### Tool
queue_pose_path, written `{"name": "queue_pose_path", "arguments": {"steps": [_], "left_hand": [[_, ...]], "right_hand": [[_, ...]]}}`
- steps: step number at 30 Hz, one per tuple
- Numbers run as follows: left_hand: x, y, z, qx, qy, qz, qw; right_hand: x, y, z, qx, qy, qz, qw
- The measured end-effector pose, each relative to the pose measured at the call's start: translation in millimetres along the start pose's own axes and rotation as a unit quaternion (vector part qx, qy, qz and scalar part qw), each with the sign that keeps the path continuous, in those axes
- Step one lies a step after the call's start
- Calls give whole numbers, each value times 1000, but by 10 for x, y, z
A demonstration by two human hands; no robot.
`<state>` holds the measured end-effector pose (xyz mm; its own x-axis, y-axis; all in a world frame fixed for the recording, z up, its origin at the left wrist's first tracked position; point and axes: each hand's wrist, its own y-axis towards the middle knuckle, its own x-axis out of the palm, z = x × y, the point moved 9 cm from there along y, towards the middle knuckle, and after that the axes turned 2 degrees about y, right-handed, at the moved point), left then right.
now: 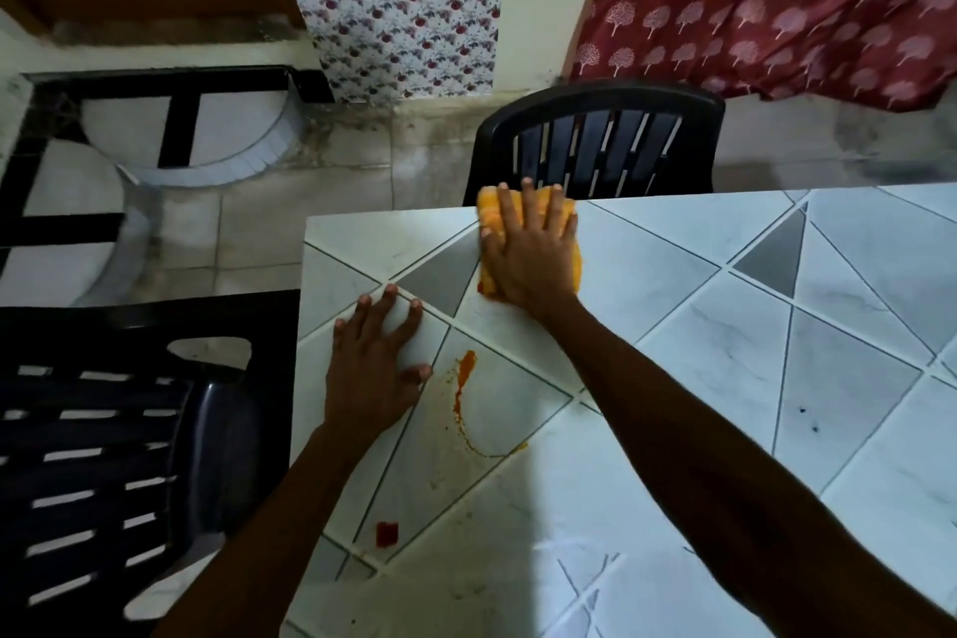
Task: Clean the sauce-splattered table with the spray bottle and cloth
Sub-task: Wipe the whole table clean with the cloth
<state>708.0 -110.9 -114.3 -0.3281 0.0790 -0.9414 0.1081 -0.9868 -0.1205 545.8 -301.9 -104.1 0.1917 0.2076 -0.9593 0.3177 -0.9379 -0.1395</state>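
My right hand [528, 249] presses flat on a yellow-orange cloth [489, 210] at the far edge of the white tiled table [725, 352]. Its fingers are spread over the cloth. My left hand [375, 363] lies flat on the table near its left edge, fingers apart, holding nothing. Just right of the left hand runs an orange-red sauce streak [463, 378] that curves into a thin arc. A small red sauce blob [386, 533] sits nearer to me. No spray bottle is in view.
A black plastic chair [600, 145] stands behind the table's far edge, right behind the cloth. Another black chair [119, 430] is pushed against the table's left side. A tiled floor [362, 161], a floral wall covering and a red patterned curtain lie beyond.
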Motion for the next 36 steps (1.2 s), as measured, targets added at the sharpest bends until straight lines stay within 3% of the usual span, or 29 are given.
{"name": "queue_pose_path", "arguments": {"steps": [4,9,11,14,21,24,27,32,36], "left_hand": [[-37,-17,15,5,-13,8,1000],[-46,-12,57,-3,-22,7,1000],[-33,-15,52,-4,-17,5,1000],[10,9,32,-1,-15,-2,1000],[36,15,10,4,-7,15,1000],[-2,8,13,-5,-16,13,1000],[-31,-15,14,-11,-21,12,1000],[-33,1,33,-18,-15,5,1000],[-31,9,39,-23,-12,2,1000]], "right_hand": [[188,-696,-288,-113,-9,5,994],[388,-2320,95,-105,-29,-17,994],[420,-2587,239,-91,-21,-31,995],[388,-2351,248,-92,-18,-39,995],[-9,-220,135,-16,16,12,1000],[-9,65,59,12,15,6,1000],[62,-502,-3,-55,3,30,998],[379,-2307,183,-131,-23,-9,991],[465,-3196,448,-68,-25,-59,996]]}}
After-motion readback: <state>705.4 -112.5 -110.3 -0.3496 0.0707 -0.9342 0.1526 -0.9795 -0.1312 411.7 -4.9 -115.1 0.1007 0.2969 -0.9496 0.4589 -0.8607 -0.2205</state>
